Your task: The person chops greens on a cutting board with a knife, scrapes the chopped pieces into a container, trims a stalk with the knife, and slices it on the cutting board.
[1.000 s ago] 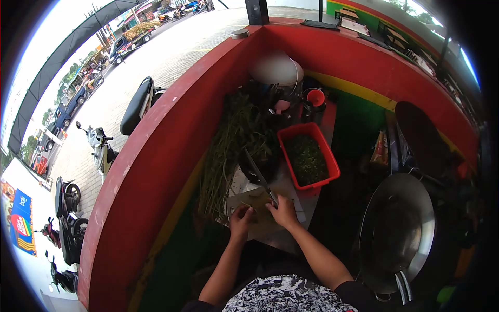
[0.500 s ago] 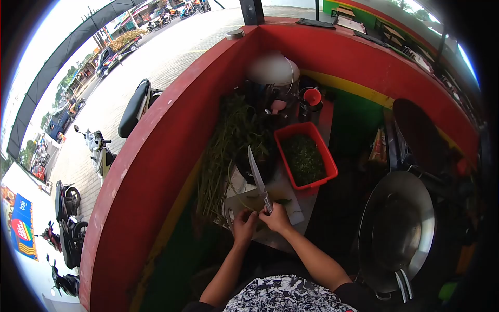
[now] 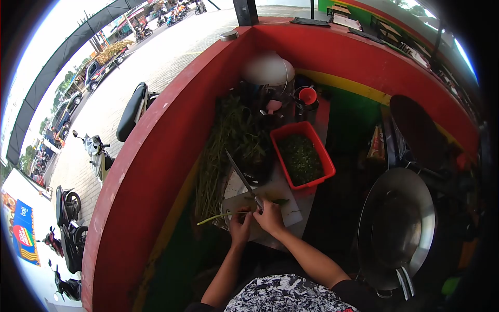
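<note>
In my right hand (image 3: 270,216) is a long knife (image 3: 242,177), its blade slanting up and to the left, away from me. My left hand (image 3: 240,226) is closed round a thin green stem (image 3: 212,218), whose pale end sticks out to the left. Both hands are close together over the near part of a white cutting board (image 3: 294,214). A few green bits lie on the board. Beyond it to the right stands a red plastic basin (image 3: 329,165) with chopped greens (image 3: 300,157). Long leafy stalks (image 3: 210,169) are heaped at the left.
A big metal wok (image 3: 396,229) stands at the right, its handle toward me. Behind the basin are a whitish bucket (image 3: 270,70), a pink cup (image 3: 274,106) and a red cup (image 3: 307,95). A red low wall (image 3: 161,151) curves round the left and back.
The knife has tipped further to the left. My left hand has turned, and the stem now points out to the left. The view has shifted slightly.
</note>
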{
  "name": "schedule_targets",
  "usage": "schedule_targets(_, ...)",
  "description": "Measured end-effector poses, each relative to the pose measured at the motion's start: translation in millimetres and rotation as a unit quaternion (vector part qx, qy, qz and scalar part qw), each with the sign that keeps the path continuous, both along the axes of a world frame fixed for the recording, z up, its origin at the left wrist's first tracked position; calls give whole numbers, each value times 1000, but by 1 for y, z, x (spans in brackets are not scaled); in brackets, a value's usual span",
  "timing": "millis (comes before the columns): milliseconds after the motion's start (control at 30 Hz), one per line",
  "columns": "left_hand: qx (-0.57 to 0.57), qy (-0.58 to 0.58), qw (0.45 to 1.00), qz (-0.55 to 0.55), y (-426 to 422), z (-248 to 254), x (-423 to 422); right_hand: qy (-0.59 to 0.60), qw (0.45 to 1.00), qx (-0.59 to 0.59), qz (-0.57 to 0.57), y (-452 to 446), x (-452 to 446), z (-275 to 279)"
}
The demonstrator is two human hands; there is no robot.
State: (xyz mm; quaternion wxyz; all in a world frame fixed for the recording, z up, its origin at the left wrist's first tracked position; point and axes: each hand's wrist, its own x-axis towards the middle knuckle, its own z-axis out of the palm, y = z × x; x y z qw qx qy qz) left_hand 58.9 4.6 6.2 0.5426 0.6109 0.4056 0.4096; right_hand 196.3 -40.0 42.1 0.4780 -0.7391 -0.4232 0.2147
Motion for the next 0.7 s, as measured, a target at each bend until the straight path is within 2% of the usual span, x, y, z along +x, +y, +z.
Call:
schedule_targets(33, 0, 0, 1000, 0, 5, 4, -2, -13, 1000, 14, 17, 0, 1, 2)
schedule_targets(100, -86, -133, 987, 17, 12, 11, -9, -2, 999, 8, 31, -1, 3, 1)
schedule_targets(133, -86, -133, 987, 18, 14, 14, -13, 9, 999, 4, 45, -2, 5, -1)
schedule_targets(167, -118, -191, 974, 18, 17, 16, -15, 9, 999, 4, 46, -3, 8, -2)
schedule_targets(200, -150, -248, 957, 18, 20, 22, -18, -70, 997, 20, 35, -3, 13, -6)
schedule_targets(233, -149, -248, 957, 19, 24, 28, -21, -149, 988, 37, 22, -4, 18, -10)
schedule_targets(267, -135, -226, 964, 48, 28, 42, -23, -149, 988, 38, 24, -3, 24, -15)
schedule_targets(333, -124, -202, 968, 77, 33, 65, -30, -91, 995, -32, 16, -3, 37, -23)
schedule_targets(400, -112, -8, 990, 82, 38, 80, -38, -73, 996, -38, 28, 0, 49, -21)
schedule_targets(433, -112, -8, 990, 83, 42, 72, -46, -102, 993, -40, 37, 3, 53, -20)
schedule_targets(500, -194, -38, 979, 56, 49, 42, -63, -130, 990, -39, 45, 5, 57, -21)
schedule_targets(567, -197, -18, 978, 61, 46, 27, -70, -212, 976, -10, 47, 5, 55, -23)
schedule_targets(633, -202, 1, 977, 70, 44, 2, -82, -229, 972, -24, 43, -8, 40, -16)
schedule_targets(667, -165, 55, 982, 72, 45, -18, -93, -247, 967, -39, 40, -19, 29, -9)
schedule_targets(700, -128, 108, 983, 74, 45, -30, -99, -188, 973, -112, 72, -31, 19, 1)
